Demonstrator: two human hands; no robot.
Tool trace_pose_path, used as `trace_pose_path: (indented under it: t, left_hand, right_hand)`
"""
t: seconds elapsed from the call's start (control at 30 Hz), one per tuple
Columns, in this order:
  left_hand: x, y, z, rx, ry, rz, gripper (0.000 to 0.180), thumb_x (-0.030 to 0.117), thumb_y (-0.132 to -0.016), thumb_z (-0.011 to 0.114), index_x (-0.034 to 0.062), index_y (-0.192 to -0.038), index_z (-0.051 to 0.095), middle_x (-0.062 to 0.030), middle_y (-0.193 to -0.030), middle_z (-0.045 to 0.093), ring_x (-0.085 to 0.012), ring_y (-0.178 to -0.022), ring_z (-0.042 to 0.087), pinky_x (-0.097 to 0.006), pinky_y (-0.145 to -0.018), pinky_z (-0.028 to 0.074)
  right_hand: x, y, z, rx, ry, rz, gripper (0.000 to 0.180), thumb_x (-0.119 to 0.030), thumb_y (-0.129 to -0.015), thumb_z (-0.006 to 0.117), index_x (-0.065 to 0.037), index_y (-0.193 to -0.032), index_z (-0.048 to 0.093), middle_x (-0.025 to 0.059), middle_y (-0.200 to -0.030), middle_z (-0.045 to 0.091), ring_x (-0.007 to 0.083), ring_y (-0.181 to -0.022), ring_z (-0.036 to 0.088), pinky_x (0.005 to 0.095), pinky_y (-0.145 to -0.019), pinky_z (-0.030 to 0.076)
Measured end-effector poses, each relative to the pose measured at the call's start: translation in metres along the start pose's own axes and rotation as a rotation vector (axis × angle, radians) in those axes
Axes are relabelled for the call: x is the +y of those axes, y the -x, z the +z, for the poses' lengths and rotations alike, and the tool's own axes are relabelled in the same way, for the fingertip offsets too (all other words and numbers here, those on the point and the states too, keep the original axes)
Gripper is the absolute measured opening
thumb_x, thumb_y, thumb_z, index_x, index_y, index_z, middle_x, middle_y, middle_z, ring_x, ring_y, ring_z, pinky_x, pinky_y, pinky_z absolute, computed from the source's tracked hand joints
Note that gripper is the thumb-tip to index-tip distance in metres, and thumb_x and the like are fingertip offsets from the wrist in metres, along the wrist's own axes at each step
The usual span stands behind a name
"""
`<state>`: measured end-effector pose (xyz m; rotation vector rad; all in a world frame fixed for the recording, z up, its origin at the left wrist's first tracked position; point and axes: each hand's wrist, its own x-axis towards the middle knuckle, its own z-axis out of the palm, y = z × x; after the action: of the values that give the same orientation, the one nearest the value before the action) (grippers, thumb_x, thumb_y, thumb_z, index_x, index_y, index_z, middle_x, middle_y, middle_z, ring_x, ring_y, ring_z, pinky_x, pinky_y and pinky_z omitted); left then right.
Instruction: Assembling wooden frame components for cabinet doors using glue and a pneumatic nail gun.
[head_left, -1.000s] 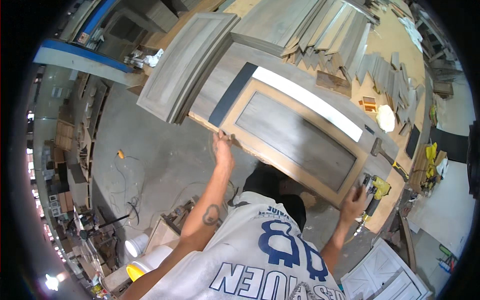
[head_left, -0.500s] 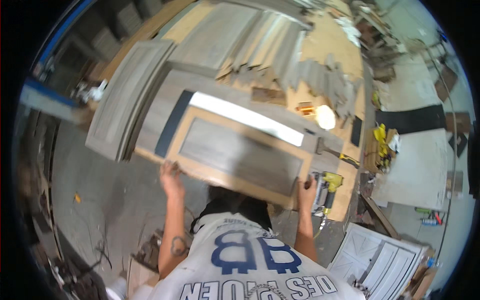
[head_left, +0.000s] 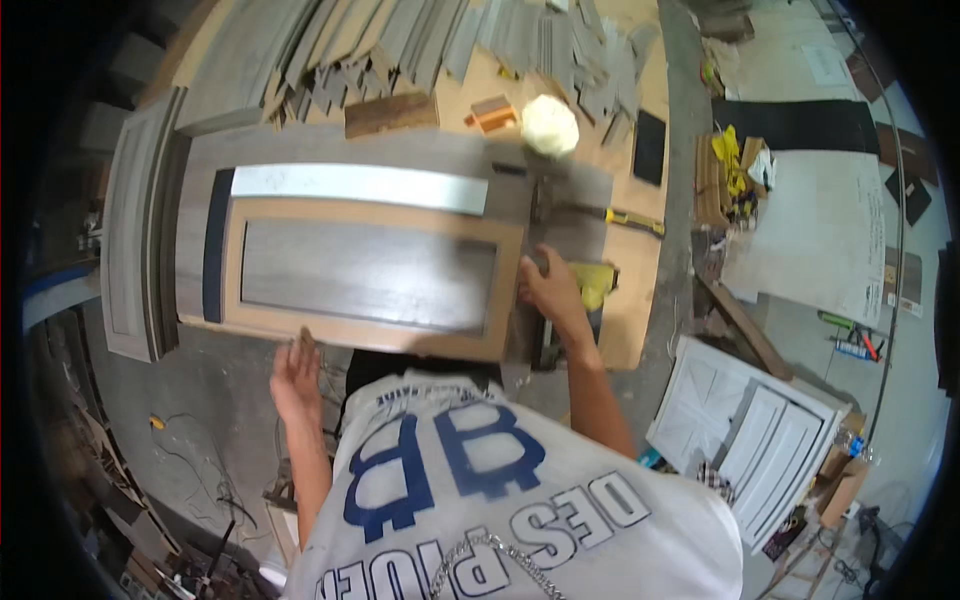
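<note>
A framed cabinet door (head_left: pixel 370 345) lies face up on the work table, with a pale wood frame around a grey centre panel. My left hand (head_left: pixel 297 378) is just off its near edge, left of the middle, fingers stretched toward it and holding nothing I can see. At the door's right edge is my right hand (head_left: pixel 552 292), thumb and forefinger apart, fingertips at the edge; whether they touch is unclear. Partly hidden under my right wrist lies a yellow-green nail gun (head_left: pixel 597 284). A white strip (head_left: pixel 360 187) runs along the door's far side; a dark strip (head_left: pixel 216 245) borders its left.
A hammer (head_left: pixel 632 220) with a yellow and black handle lies to the right. Farther back are a round cream-coloured object (head_left: pixel 550 126), a brown wood block (head_left: pixel 391 117) and many grey trim strips (head_left: pixel 400 45). Stacked grey doors (head_left: pixel 135 230) stand left.
The tilted cabinet door has come down flat on the table. My left hand has moved off its near edge. My right hand has shifted farther up the right edge, across the nail gun.
</note>
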<state>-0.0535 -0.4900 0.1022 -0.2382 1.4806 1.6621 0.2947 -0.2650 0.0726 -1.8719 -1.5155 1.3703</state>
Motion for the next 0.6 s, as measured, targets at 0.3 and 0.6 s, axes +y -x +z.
trace_pose_path:
  t: [0.3, 0.6]
  left_hand:
    - [-0.016, 0.008, -0.007, 0.006, -0.382, -0.055, 0.049, 0.030, -0.097, 0.055, -0.0003, -0.136, 0.049, -0.0178, -0.123, 0.062, -0.0249, -0.106, 0.063, -0.034, -0.091, 0.049]
    - [0.005, -0.008, -0.032, -0.042, -0.470, -0.055, 0.052, 0.038, -0.095, 0.061, -0.0011, -0.128, 0.055, -0.0154, -0.113, 0.067, -0.0190, -0.091, 0.065, -0.029, -0.081, 0.052]
  right_hand:
    - [-0.056, -0.099, -0.032, 0.141, 0.126, -0.126, 0.033, -0.030, -0.088, 0.059, 0.001, -0.095, 0.068, 0.0192, -0.078, 0.069, 0.0370, -0.078, 0.068, 0.0416, -0.075, 0.051]
    - [-0.141, -0.216, -0.017, 0.378, 0.466, -0.356, 0.030, -0.026, -0.083, 0.060, 0.001, -0.096, 0.067, 0.0263, -0.094, 0.066, 0.0409, -0.093, 0.064, 0.0484, -0.081, 0.050]
